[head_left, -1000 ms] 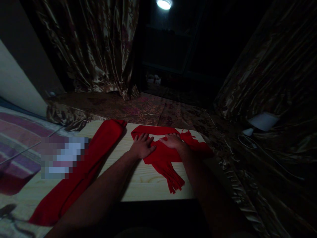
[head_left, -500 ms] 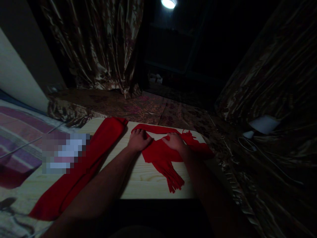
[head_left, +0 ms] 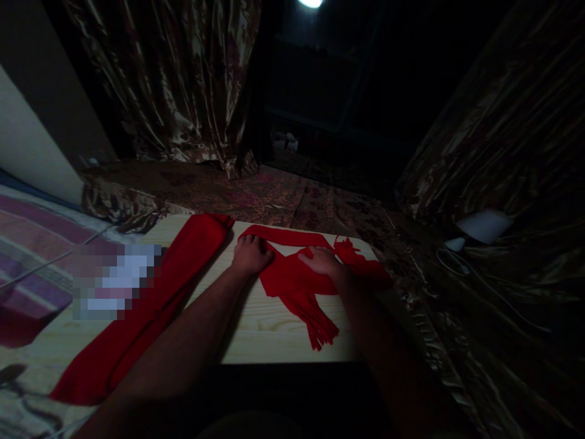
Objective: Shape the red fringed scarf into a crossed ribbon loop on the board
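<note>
A red fringed scarf (head_left: 297, 283) lies partly folded on a light wooden board (head_left: 269, 332). My left hand (head_left: 249, 255) rests on the scarf's folded left end with its fingers curled over the cloth. My right hand (head_left: 322, 261) lies flat on the scarf's middle, fingers stretched out to the left. One fringed end (head_left: 320, 326) points toward me and another tassel (head_left: 347, 249) sits just beyond my right hand. A second red scarf (head_left: 150, 305), folded long, lies diagonally at the left of the board.
Shiny patterned curtains (head_left: 183, 91) hang behind and to the right. A striped cloth (head_left: 31, 244) lies at the left. A white box (head_left: 484, 224) and a white cable (head_left: 461, 265) sit at the right. The room is dim, lit by a lamp (head_left: 311, 2) overhead.
My left hand has slid up and left along the scarf and its fingers have curled on the folded end. My right hand has stayed flat on the cloth.
</note>
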`<act>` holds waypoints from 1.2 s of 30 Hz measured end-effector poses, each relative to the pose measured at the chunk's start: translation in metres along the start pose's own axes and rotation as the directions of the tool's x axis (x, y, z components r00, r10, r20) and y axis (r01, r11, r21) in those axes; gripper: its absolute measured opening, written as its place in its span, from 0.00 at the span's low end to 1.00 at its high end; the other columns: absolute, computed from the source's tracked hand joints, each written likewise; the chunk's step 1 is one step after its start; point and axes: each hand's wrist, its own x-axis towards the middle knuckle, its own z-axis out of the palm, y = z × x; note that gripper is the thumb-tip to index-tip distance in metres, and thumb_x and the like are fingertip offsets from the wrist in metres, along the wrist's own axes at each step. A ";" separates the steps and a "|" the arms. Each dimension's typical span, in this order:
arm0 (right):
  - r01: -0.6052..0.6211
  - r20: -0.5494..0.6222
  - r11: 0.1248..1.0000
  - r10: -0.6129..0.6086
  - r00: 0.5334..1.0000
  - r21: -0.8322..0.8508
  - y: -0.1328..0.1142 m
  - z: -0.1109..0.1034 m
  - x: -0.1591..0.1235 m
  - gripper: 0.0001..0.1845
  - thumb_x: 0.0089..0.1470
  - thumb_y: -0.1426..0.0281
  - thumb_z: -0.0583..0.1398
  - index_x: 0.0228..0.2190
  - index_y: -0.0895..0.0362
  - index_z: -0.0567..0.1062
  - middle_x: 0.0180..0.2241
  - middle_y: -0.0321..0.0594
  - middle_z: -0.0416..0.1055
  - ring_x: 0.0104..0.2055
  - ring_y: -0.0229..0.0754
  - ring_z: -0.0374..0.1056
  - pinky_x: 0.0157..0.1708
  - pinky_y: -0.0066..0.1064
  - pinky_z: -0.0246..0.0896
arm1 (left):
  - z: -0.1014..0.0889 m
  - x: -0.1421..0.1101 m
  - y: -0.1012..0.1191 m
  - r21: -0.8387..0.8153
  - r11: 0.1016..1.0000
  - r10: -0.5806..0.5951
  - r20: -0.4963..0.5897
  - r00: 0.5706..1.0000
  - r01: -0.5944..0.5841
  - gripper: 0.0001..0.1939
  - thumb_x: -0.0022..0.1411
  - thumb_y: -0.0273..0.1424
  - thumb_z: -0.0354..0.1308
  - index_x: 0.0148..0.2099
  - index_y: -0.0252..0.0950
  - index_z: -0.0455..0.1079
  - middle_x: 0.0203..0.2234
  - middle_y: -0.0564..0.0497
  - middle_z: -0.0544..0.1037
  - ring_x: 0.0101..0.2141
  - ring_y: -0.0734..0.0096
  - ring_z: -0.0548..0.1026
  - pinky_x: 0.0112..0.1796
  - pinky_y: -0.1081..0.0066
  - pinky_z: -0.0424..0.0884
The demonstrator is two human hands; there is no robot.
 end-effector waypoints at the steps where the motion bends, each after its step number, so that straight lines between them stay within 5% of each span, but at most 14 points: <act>1: 0.018 -0.012 1.000 -0.018 1.000 -0.015 -0.001 -0.001 -0.002 0.35 0.64 0.47 0.48 0.55 0.62 0.72 0.57 0.57 0.71 0.59 0.54 0.66 0.58 0.40 0.55 | -0.001 -0.002 0.000 0.004 1.000 0.014 0.002 1.000 -0.014 0.31 0.60 0.52 0.52 0.53 0.32 0.72 0.52 0.35 0.74 0.55 0.43 0.68 0.55 0.54 0.64; 7: 0.003 -0.273 0.996 -0.026 0.962 -0.084 -0.010 -0.005 -0.013 0.27 0.67 0.59 0.44 0.46 0.58 0.79 0.47 0.52 0.77 0.50 0.51 0.70 0.52 0.38 0.59 | -0.012 -0.012 0.004 -0.114 0.987 0.108 -0.084 0.991 -0.117 0.22 0.67 0.43 0.46 0.42 0.36 0.78 0.42 0.40 0.80 0.48 0.53 0.75 0.52 0.59 0.67; 11: -0.019 -0.384 0.999 0.000 0.923 -0.045 -0.012 -0.003 -0.013 0.25 0.66 0.62 0.47 0.51 0.60 0.76 0.55 0.51 0.73 0.58 0.50 0.64 0.60 0.38 0.54 | -0.016 -0.017 0.012 -0.267 0.938 0.199 -0.103 0.975 -0.219 0.23 0.68 0.42 0.46 0.50 0.38 0.78 0.45 0.43 0.81 0.48 0.56 0.76 0.52 0.61 0.69; 16: -0.009 -0.207 1.000 0.014 0.978 0.027 -0.002 0.011 -0.007 0.40 0.64 0.50 0.49 0.68 0.62 0.57 0.70 0.48 0.50 0.72 0.50 0.46 0.69 0.41 0.39 | -0.008 -0.022 0.017 -0.364 0.823 0.493 0.072 0.867 -0.437 0.34 0.66 0.53 0.49 0.67 0.39 0.65 0.63 0.45 0.69 0.64 0.57 0.64 0.64 0.58 0.57; 19: -0.022 -0.059 0.999 0.025 0.998 0.039 0.003 0.018 -0.006 0.43 0.64 0.45 0.44 0.70 0.58 0.49 0.73 0.45 0.40 0.74 0.51 0.36 0.70 0.48 0.29 | -0.006 -0.024 0.017 -0.276 0.847 0.521 0.262 0.813 -0.454 0.39 0.65 0.58 0.46 0.71 0.44 0.58 0.69 0.46 0.58 0.69 0.53 0.51 0.67 0.48 0.43; 22: -0.033 -0.042 0.999 0.034 0.999 0.035 0.006 0.022 -0.005 0.43 0.65 0.45 0.43 0.71 0.57 0.47 0.73 0.45 0.36 0.75 0.50 0.33 0.70 0.48 0.27 | -0.007 -0.024 0.017 -0.241 0.856 0.514 0.325 0.793 -0.456 0.38 0.67 0.58 0.44 0.72 0.46 0.54 0.71 0.47 0.53 0.71 0.54 0.47 0.67 0.46 0.39; 26: 0.015 -0.126 0.996 -0.004 0.992 0.088 0.008 0.021 -0.011 0.40 0.65 0.49 0.47 0.69 0.60 0.52 0.72 0.47 0.43 0.74 0.48 0.37 0.70 0.45 0.31 | -0.009 -0.023 0.017 -0.223 0.856 0.517 0.340 0.785 -0.467 0.38 0.67 0.57 0.42 0.73 0.47 0.52 0.71 0.48 0.52 0.71 0.55 0.46 0.67 0.47 0.40; 31: 0.106 -0.378 0.977 -0.029 0.926 0.184 0.007 0.013 -0.043 0.27 0.65 0.61 0.51 0.61 0.57 0.70 0.63 0.45 0.65 0.66 0.45 0.59 0.66 0.37 0.50 | -0.008 -0.022 0.016 -0.202 0.858 0.513 0.347 0.785 -0.472 0.33 0.71 0.53 0.36 0.73 0.47 0.51 0.71 0.51 0.52 0.71 0.58 0.46 0.67 0.48 0.41; 36: 0.104 -0.344 0.974 -0.030 0.939 0.199 0.008 0.017 -0.084 0.24 0.63 0.63 0.53 0.57 0.54 0.75 0.59 0.43 0.71 0.61 0.45 0.66 0.64 0.37 0.56 | -0.007 -0.020 0.015 -0.186 0.857 0.514 0.351 0.783 -0.480 0.31 0.73 0.48 0.35 0.73 0.49 0.51 0.71 0.52 0.51 0.71 0.60 0.45 0.67 0.50 0.41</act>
